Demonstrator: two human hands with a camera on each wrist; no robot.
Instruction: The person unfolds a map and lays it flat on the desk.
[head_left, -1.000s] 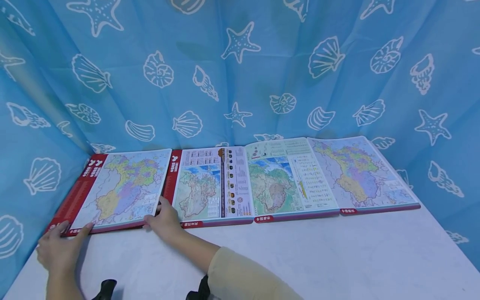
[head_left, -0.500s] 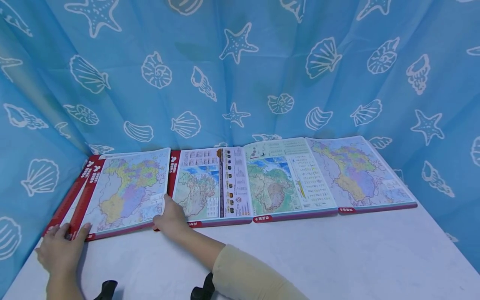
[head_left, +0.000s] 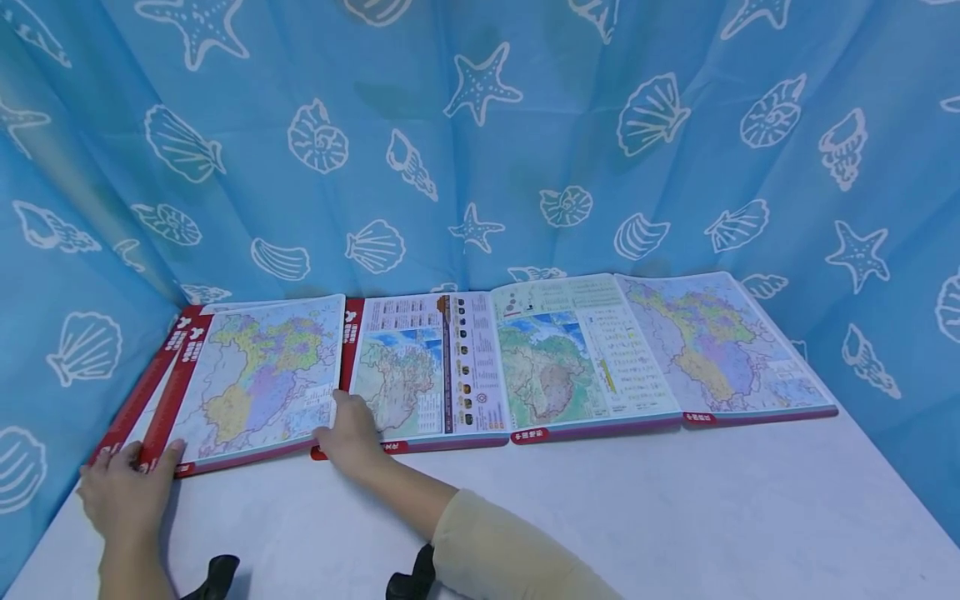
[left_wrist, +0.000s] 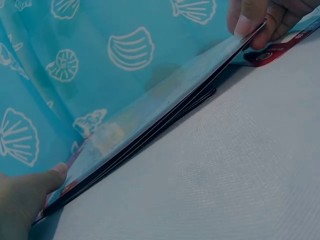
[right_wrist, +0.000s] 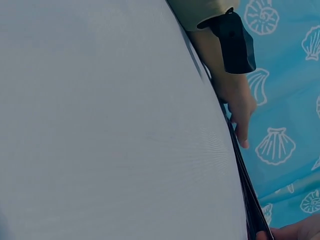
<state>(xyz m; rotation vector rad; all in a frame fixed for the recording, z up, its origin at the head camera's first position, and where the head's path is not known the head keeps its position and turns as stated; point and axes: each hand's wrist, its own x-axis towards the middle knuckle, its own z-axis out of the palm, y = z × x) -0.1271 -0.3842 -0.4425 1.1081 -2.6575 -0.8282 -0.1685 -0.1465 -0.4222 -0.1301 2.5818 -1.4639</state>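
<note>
Laminated maps lie overlapping at the left of the table. The top map (head_left: 258,379) shows coloured regions and a red strip along its left side. Beneath it, the red edge of a lower map (head_left: 138,404) sticks out to the left. My right hand (head_left: 351,429) pinches the top map's near right corner, thumb above and fingers below; in the left wrist view this corner is raised over the layers underneath. My left hand (head_left: 127,496) grips the near left corner, its thumb (left_wrist: 57,172) on the upper face.
More map panels, including a green relief map (head_left: 543,367) and a coloured map (head_left: 708,342), lie in a row to the right on the white table (head_left: 600,517). A blue shell-patterned curtain (head_left: 480,167) hangs behind. Black wrist mounts (head_left: 412,575) sit near the front.
The top map has slid slightly right and turned a little, uncovering more of the lower map at the left. My right hand moved right with its corner; my left hand stayed nearly in place.
</note>
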